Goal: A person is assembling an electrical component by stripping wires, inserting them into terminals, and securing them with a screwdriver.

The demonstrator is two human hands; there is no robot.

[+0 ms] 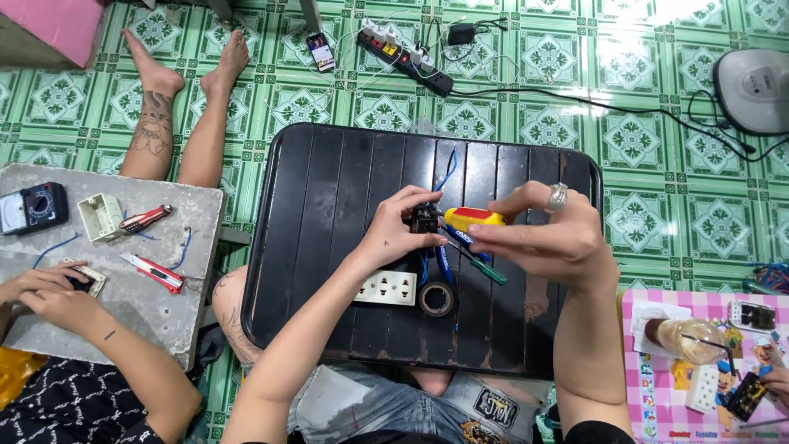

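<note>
My left hand (397, 233) pinches a small black switch module (425, 219) over a black slatted table (329, 189); a blue wire (447, 171) loops up from the module. My right hand (549, 238), with a ring on one finger, grips a yellow and red screwdriver (472, 218) whose tip points at the module. Below my hands lie a white socket plate (386, 288), a roll of black tape (436, 298) and a green-handled tool (485, 267).
A person at the left works with both hands (45, 292) at a grey table (156, 321) holding a multimeter (31, 208), white box (100, 216), pliers (144, 219) and utility knife (152, 272). A power strip (407, 56) and phone (320, 52) lie on the green tiled floor. A pink table (657, 386) stands at right.
</note>
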